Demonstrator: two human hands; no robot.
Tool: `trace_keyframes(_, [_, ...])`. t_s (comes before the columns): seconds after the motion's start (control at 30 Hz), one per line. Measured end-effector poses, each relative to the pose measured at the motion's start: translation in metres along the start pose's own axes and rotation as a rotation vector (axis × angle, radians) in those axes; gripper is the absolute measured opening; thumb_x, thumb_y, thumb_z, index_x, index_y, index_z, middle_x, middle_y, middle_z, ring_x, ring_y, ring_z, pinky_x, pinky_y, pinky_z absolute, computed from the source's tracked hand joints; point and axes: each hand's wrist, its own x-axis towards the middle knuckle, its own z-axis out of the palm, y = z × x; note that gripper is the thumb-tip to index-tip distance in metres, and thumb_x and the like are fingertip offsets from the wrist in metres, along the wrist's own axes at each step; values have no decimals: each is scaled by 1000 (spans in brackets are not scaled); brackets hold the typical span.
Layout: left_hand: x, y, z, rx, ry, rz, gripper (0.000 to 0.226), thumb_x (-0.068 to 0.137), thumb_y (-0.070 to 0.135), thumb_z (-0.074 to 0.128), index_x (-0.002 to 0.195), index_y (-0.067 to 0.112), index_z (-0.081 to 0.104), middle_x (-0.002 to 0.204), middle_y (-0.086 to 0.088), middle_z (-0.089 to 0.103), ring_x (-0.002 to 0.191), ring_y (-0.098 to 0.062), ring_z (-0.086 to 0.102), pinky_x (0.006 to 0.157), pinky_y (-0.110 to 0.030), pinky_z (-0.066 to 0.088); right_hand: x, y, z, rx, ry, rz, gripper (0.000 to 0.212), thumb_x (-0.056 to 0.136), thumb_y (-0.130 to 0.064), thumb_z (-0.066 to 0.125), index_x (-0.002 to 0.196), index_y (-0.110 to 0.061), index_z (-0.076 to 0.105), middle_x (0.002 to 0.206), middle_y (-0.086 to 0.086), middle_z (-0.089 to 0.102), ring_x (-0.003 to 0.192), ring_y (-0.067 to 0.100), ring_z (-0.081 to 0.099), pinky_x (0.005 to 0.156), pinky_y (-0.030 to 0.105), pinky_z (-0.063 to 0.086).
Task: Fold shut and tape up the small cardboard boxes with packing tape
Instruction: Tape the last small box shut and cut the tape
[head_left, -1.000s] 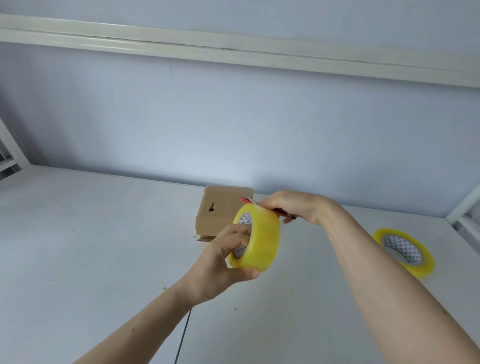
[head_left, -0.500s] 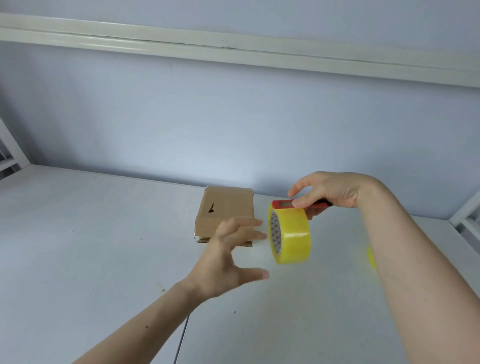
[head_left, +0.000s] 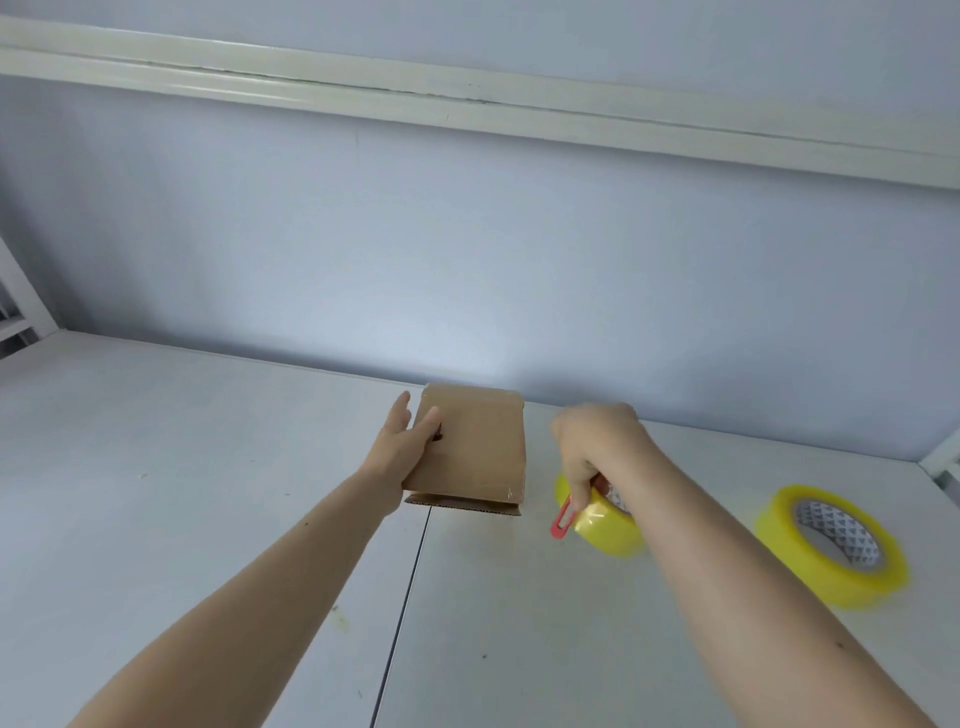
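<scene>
A small brown cardboard box (head_left: 475, 447) lies folded shut on the white table, near the back wall. My left hand (head_left: 402, 449) rests on the box's left side, thumb on its top face and fingers along the edge. To the right of the box, my right hand (head_left: 597, 447) is closed on a yellow roll of packing tape (head_left: 605, 522) together with a red cutter (head_left: 563, 519). The roll is low over the table or touching it, I cannot tell which.
A second yellow tape roll (head_left: 831, 545) lies flat on the table at the right. The white table (head_left: 208, 493) has a seam running toward me from under the box. A grey-blue wall stands close behind. White frame bars show at both side edges.
My left hand let go of the tape roll and moved forward onto the box. My right hand took the roll with the cutter and carried it down to the right of the box.
</scene>
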Motion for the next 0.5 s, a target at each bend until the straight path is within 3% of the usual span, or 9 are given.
trace_keyframes(0.07, [3, -1, -3, -66, -70, -41, 59, 96, 46, 58, 150, 45, 36, 145, 10, 53, 115, -12, 60, 87, -29, 49, 4, -11, -1, -39, -61, 0, 47, 73, -45, 87, 97, -23, 54, 99, -8, 57, 97, 21, 60, 65, 29, 38])
trace_keyframes(0.13, [5, -4, -5, -92, -105, -42, 35, 105, 43, 45, 139, 47, 50, 130, 10, 65, 105, -12, 65, 82, -30, 53, 3, -13, -2, -28, -131, -13, 46, 73, -47, 86, 92, -21, 54, 86, -9, 58, 80, 18, 59, 57, 27, 36])
trace_keyframes(0.2, [6, -8, -7, -119, -114, -39, 34, 108, 40, 37, 137, 50, 52, 125, 14, 68, 110, -11, 66, 85, -30, 53, -6, -7, -10, 20, -123, -42, 47, 71, -49, 87, 85, -17, 56, 79, -7, 59, 69, 15, 56, 64, 26, 42])
trace_keyframes(0.27, [5, -9, -7, -128, -121, -33, 35, 109, 39, 35, 138, 50, 50, 124, 16, 69, 111, -10, 65, 85, -29, 52, -11, -3, -22, 111, 38, -74, 54, 72, -50, 85, 104, -13, 60, 102, -2, 64, 89, 19, 62, 77, 30, 48])
trace_keyframes(0.37, [8, -9, -6, -148, -110, -24, 35, 109, 37, 37, 141, 47, 44, 113, 20, 68, 104, -9, 66, 84, -29, 53, 4, -27, -22, 504, 385, -83, 58, 88, -51, 66, 131, -14, 54, 131, 3, 58, 118, 26, 56, 88, 37, 48])
trace_keyframes(0.43, [11, -10, -6, -176, -109, -25, 38, 108, 36, 41, 144, 50, 36, 107, 25, 66, 104, -11, 68, 80, -29, 54, 22, -61, -8, 718, 447, -71, 65, 96, -60, 50, 143, -16, 42, 146, 7, 43, 133, 30, 40, 102, 43, 40])
trace_keyframes(0.5, [12, -11, -5, -185, -117, -26, 36, 108, 38, 41, 141, 50, 38, 115, 18, 69, 107, -16, 69, 78, -32, 55, 38, -87, 7, 787, 460, 7, 70, 98, -65, 36, 146, -14, 35, 151, 12, 33, 139, 33, 28, 108, 45, 32])
